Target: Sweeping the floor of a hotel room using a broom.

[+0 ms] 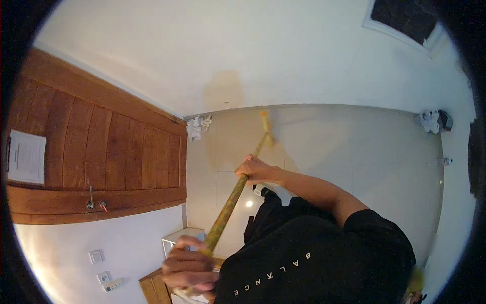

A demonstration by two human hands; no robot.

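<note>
I see the broom handle (230,200) running from my left hand (190,268), fingers wrapped round its near end, up through my right hand (255,169), fingers curled round its middle, to the yellow head (267,129) on the tiled floor (354,152). Beyond the right fingers, the head could knock the wall (228,61). Left of them, crumpled paper (197,126) lies by the wooden door (101,157). Rightward the tiles lie open up to a small heap (434,121).

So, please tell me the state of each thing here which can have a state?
Wooden door: shut, key in the lock.
Long stick: tilted, far end down on the floor.
Left hand: closed around the stick's near end.
Right hand: closed around its middle.
White cloth: crumpled in the floor corner.
</note>
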